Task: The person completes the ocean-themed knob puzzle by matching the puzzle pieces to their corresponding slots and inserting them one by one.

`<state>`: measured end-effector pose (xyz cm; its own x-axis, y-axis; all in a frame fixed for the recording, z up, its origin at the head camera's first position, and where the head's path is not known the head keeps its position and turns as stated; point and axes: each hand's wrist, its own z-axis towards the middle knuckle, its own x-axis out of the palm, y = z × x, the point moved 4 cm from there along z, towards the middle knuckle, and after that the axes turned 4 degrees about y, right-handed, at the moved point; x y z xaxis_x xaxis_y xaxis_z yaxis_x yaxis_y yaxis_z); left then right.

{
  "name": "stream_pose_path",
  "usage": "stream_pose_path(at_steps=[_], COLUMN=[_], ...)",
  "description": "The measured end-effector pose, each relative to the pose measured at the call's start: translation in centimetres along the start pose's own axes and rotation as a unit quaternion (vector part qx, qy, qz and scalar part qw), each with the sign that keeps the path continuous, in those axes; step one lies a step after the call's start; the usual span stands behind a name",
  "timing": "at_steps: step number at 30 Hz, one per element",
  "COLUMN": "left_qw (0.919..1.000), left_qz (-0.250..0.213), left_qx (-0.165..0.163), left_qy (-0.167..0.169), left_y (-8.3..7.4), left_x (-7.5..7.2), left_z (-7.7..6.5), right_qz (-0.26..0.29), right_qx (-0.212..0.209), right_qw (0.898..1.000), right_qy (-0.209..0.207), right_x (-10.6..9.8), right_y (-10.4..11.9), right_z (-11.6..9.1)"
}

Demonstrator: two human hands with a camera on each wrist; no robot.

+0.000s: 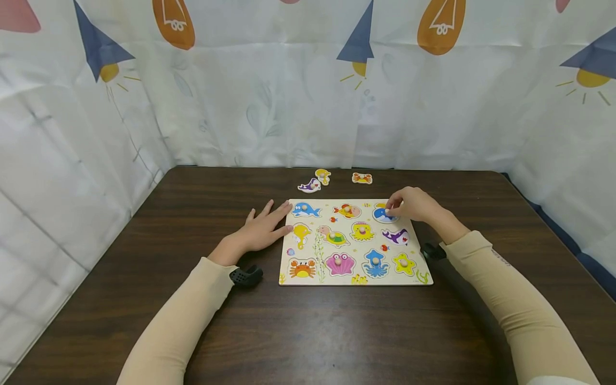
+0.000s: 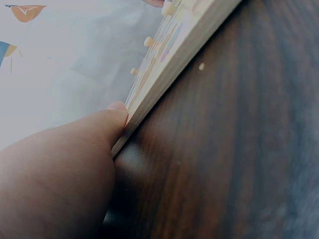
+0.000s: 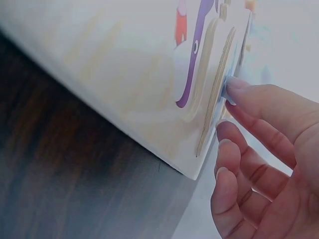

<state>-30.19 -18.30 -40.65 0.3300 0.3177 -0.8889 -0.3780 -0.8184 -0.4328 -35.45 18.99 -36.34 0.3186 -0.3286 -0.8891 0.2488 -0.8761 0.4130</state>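
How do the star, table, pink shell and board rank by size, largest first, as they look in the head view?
1. Table
2. Board
3. Pink shell
4. Star

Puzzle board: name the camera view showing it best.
The head view: it shows the puzzle board from above, nearly whole, the right hand covering its far right corner. The left wrist view shows mostly a slanted edge and some knobs; the right wrist view, one corner and part of the face.
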Motion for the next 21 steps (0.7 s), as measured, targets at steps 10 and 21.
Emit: stream_pose_path(at_steps=[10, 21], left_qw=[1.0000, 1.0000], left_qz=[0.004, 0.006], left_qx=[-0.003, -0.002], left_qy=[0.002, 0.002], left_y=[0.10, 0.14], left_x=[0.02, 0.06], left_z=[0.17, 0.15], right_qz=[0.002, 0.008], right_qx=[0.000, -0.003], right_qw=[1.000, 1.000], right_qy=[0.001, 0.008], right_x=[0.10, 0.03], right_y=[-0.12, -0.18], right_z=[-0.01, -0.39])
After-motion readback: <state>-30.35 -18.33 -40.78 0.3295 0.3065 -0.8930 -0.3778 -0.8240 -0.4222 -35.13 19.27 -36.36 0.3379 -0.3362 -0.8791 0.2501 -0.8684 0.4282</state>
